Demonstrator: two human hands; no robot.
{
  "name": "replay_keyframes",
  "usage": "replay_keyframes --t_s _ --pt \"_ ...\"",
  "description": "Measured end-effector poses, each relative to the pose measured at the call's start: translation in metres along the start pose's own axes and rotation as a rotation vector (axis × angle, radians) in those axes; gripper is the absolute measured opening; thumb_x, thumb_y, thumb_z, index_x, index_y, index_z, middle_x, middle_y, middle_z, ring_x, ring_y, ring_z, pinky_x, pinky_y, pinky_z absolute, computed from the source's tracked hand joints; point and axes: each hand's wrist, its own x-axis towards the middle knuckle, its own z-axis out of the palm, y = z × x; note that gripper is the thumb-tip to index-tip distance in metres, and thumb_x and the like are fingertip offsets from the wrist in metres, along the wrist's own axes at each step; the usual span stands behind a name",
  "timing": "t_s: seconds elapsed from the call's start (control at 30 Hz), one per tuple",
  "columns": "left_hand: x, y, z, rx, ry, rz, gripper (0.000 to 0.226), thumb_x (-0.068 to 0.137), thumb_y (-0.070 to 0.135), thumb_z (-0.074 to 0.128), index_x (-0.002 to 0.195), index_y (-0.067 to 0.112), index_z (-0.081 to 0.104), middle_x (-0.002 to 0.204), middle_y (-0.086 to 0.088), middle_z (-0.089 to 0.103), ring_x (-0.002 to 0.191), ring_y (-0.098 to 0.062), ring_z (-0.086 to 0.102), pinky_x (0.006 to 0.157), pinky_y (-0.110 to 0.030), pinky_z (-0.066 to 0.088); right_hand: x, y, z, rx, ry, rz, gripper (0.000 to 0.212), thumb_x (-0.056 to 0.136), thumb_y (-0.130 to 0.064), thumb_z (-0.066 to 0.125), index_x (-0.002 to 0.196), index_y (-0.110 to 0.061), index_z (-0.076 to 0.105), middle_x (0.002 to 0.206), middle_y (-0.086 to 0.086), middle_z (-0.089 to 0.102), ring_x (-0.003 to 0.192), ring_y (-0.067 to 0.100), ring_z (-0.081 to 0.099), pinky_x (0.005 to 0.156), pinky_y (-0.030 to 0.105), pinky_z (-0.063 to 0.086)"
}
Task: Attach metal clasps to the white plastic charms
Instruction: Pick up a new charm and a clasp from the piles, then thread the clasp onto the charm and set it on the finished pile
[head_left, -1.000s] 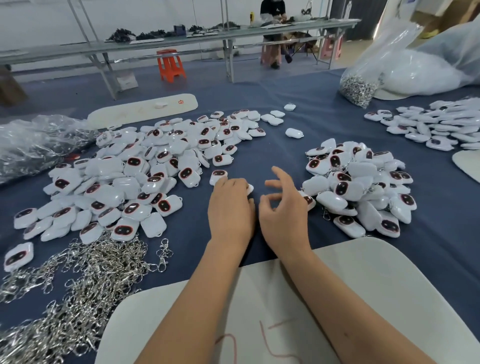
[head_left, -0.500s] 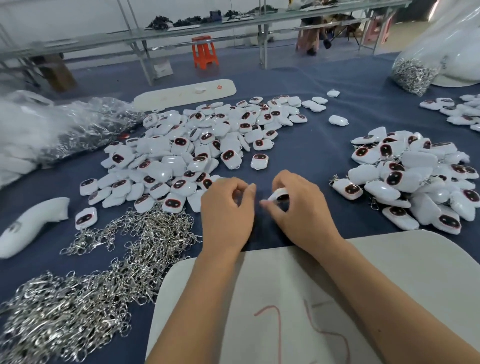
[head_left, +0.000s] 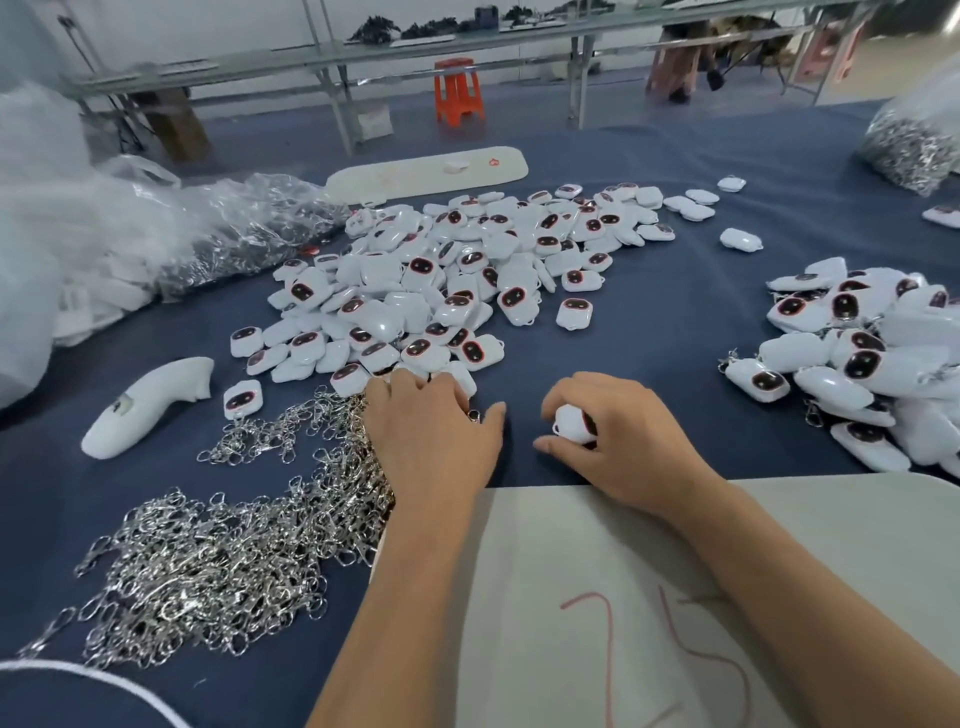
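Clasp pile (head_left: 218, 561) under left hand (head_left: 431, 441), fingers curled | right hand (head_left: 618, 441) fingers pinching charm (head_left: 574, 423)

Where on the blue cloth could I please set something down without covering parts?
Bare cloth lies between the central charm pile and the right-hand charm pile, beyond the right hand. Another patch sits near the white handle-shaped piece. The clasp heap by the left hand is crowded.
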Motion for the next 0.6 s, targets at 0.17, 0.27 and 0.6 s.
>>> replay_keyframes --t_s 0.17,0.27,0.6 --pt "0.001 0.002 0.001 -0.043 -0.048 0.115 0.009 0.088 0.036 0.068 0.084 0.028 0.067 0.099 0.004 0.059 0.106 -0.026 0.046 0.095 -0.036 0.037 0.000 -0.004 -0.002 0.001 0.062 0.024 0.042 0.086 -0.030 0.083 0.069 -0.028 0.044 0.064 -0.015 0.050 0.062 0.011 0.048 0.060 0.026 0.037" --pt "0.003 0.004 0.003 -0.058 -0.063 0.174 0.013 0.094 0.029 0.067 0.084 0.025 0.061 0.101 0.001 0.061 0.106 -0.025 0.046 0.093 -0.036 0.037 -0.003 -0.005 -0.006 0.163 0.176 0.107 0.040 0.093 -0.034 0.069 0.068 -0.021 0.041 0.055 -0.011 0.042 0.054 0.013 0.039 0.053 0.019 0.030" --pt "0.004 0.009 0.009 -0.513 -0.071 0.218 0.011 0.096 0.014 0.066 0.088 0.018 0.059 0.075 0.008 0.064 0.074 -0.016 0.061 0.076 -0.043 0.051 0.000 -0.001 -0.006 0.095 0.019 0.092 0.014 0.100 -0.008 0.057 0.102 -0.020 0.062 0.058 -0.009 0.045 0.056 0.016 0.044 0.059 0.035 0.040"
